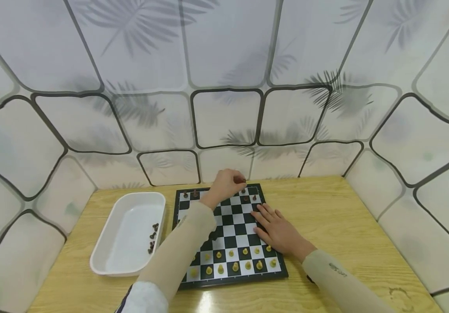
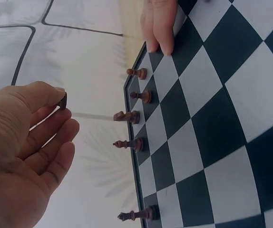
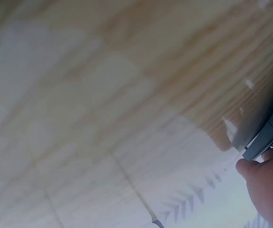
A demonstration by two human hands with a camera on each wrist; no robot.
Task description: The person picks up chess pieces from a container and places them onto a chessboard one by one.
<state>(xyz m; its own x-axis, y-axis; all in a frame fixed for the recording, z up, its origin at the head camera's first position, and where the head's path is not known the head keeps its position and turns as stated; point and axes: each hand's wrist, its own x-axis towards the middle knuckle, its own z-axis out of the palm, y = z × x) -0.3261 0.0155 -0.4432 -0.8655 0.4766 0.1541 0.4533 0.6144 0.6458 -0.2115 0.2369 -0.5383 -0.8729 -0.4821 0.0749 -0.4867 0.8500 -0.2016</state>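
My left hand is above the far edge of the black-and-white chessboard. In the left wrist view, its thumb and fingers pinch a small dark chess piece, mostly hidden by the fingers. Two brown pawns, one of them this pawn, stand near the board's far right corner. Beyond them along that edge are a brown knight, a bishop-like piece and a taller crowned piece. My right hand rests flat across the board's right edge, fingers extended.
Left of the board, a white plastic tray holds several dark pieces. Several yellow pieces line the board's near rows. The wooden table meets patterned walls at the back and sides.
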